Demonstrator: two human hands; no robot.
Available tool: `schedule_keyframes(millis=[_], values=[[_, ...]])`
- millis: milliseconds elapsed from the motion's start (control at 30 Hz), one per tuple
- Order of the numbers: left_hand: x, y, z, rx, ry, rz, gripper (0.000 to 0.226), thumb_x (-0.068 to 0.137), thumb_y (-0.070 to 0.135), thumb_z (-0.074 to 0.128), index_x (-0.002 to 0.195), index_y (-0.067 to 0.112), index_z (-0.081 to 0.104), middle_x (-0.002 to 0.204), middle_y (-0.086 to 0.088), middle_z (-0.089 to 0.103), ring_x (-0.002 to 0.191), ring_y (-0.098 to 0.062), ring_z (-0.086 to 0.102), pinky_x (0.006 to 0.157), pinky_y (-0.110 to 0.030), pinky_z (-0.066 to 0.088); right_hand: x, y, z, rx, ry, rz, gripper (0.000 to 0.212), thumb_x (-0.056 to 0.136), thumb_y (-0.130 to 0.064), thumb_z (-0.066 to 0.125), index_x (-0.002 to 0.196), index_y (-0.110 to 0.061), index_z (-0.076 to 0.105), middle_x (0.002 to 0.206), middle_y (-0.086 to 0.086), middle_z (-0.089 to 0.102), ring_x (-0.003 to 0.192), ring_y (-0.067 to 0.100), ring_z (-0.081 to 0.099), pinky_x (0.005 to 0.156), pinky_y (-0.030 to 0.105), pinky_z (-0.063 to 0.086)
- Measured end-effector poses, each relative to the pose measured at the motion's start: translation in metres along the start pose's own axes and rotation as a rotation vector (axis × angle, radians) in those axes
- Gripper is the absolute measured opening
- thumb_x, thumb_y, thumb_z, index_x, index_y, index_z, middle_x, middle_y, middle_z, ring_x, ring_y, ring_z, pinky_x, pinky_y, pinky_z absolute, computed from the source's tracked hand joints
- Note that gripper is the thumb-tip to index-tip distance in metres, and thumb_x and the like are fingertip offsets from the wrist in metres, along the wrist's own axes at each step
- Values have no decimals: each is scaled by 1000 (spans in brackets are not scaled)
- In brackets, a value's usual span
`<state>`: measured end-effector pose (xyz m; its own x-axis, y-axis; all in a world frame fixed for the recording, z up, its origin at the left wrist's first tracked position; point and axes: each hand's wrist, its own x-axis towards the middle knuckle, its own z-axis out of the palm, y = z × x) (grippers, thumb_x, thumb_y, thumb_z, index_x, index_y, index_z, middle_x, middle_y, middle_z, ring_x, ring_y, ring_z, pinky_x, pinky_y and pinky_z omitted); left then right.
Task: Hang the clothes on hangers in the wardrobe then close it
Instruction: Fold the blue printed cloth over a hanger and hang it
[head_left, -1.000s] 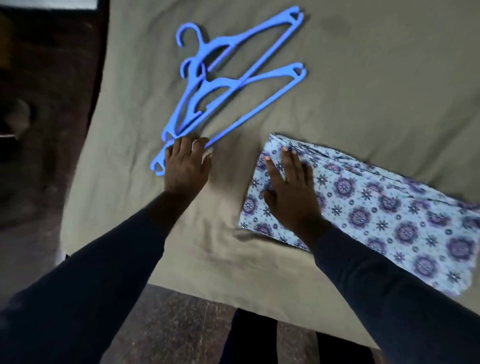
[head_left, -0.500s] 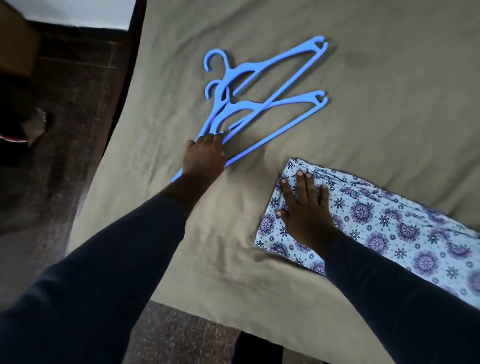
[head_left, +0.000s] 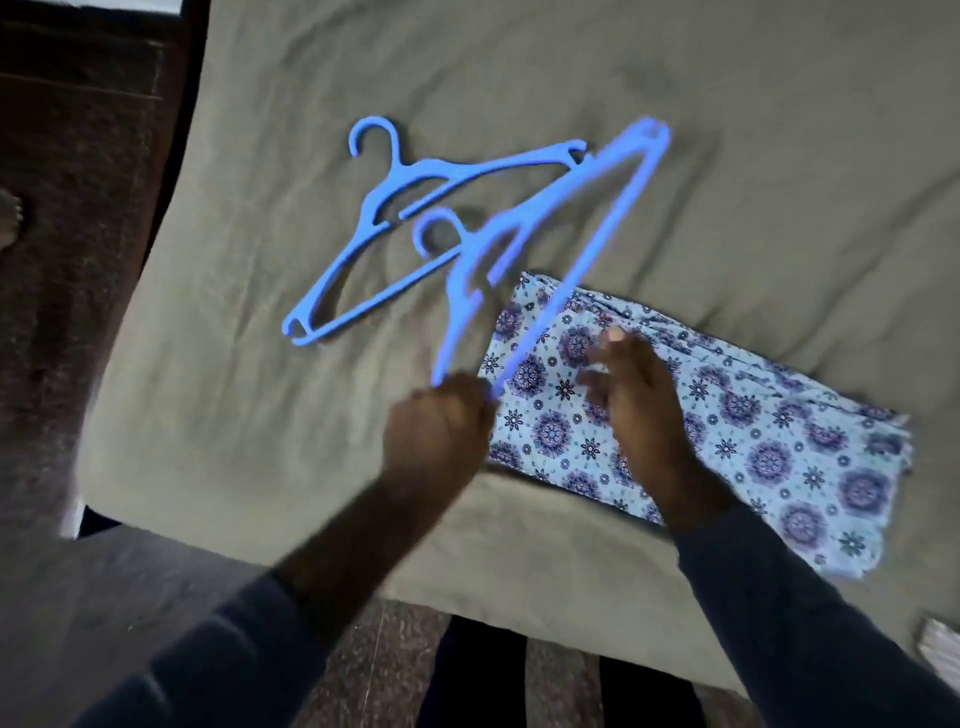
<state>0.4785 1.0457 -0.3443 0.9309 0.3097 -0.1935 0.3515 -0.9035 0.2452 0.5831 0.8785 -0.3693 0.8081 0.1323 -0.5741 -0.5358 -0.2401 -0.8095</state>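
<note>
The folded patterned cloth (head_left: 769, 447) lies on the bed sheet (head_left: 779, 156) right of centre, its long axis running toward the lower right. Just left of it, the left hand (head_left: 439, 421) grips one end of a blue hanger (head_left: 621, 202) that slants toward the upper right across the cloth's end. The right hand (head_left: 639, 410) is nearer, directly over the cloth, though blur hides whether it pinches the fabric; a second hanger (head_left: 467, 174) lies flat at upper left.
</note>
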Motion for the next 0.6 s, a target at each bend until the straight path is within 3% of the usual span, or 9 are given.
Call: schedule_keyframes(millis=[67, 133, 167, 200, 267, 333, 433, 500, 600], values=[[-36, 24, 27, 28, -153, -24, 19, 74, 37, 72, 71, 19, 63, 60, 0, 63, 46, -26, 62, 38, -26, 40, -9, 16, -5, 68, -62, 125, 22, 100, -35, 51, 97, -14, 56, 85, 13, 63, 66, 22, 61, 58, 27, 47], [-55, 41, 48, -10, -166, -66, 22, 67, 34, 78, 71, 20, 61, 60, 1, 61, 43, -25, 60, 35, -25, 40, -15, 35, -5, -119, -99, 151, 11, 100, -24, 56, 106, -15, 57, 96, 18, 67, 74, 29, 67, 68, 44, 57], [-57, 46, 51, -65, -134, -87, 18, 70, 34, 73, 75, 20, 62, 66, 1, 62, 48, -27, 62, 37, -27, 43, -16, 39, -3, -225, -104, 139, 16, 98, -21, 59, 113, -16, 57, 99, 17, 68, 81, 31, 69, 76, 48, 58], [-57, 48, 54, -135, -78, -120, 16, 76, 36, 65, 81, 20, 64, 75, 0, 64, 57, -29, 64, 42, -32, 47, -16, 40, -2, -299, -106, 125, 25, 96, -21, 61, 120, -15, 56, 99, 14, 68, 86, 29, 69, 79, 46, 58], [-47, 46, 49, -244, 25, -203, 25, 81, 36, 59, 96, 18, 68, 94, -5, 65, 78, -32, 66, 55, -38, 54, -13, 37, 2, -336, -77, 87, 36, 95, -19, 63, 129, -16, 53, 96, 6, 69, 78, 17, 68, 64, 32, 57], [-26, 31, 47, -289, 84, -275, 36, 80, 36, 60, 107, 12, 66, 104, -11, 62, 91, -35, 62, 65, -42, 55, -7, 32, 5, -350, -36, 58, 40, 94, -16, 64, 132, -15, 50, 90, 5, 69, 66, 13, 62, 52, 28, 48], [12, 4, 49, -234, -53, -355, 53, 78, 54, 47, 112, 14, 60, 108, -9, 57, 102, -34, 55, 72, -41, 48, -1, 28, 12, -434, -28, 38, 45, 91, -15, 65, 133, -13, 50, 86, 1, 68, 69, 17, 64, 60, 33, 50], [31, 0, 51, -323, -161, -405, 50, 80, 53, 58, 107, 12, 57, 108, -9, 57, 103, -33, 55, 75, -39, 45, 1, 27, 16, -483, -30, 24, 46, 90, -15, 67, 133, -13, 50, 86, 1, 69, 74, 20, 66, 67, 36, 54], [50, 0, 54, -450, -161, -486, 43, 82, 43, 70, 104, 9, 56, 105, -12, 64, 99, -34, 59, 73, -36, 43, 1, 30, 18, -542, -19, -16, 43, 89, -16, 67, 129, -17, 53, 88, 2, 70, 78, 23, 67, 70, 37, 53]])
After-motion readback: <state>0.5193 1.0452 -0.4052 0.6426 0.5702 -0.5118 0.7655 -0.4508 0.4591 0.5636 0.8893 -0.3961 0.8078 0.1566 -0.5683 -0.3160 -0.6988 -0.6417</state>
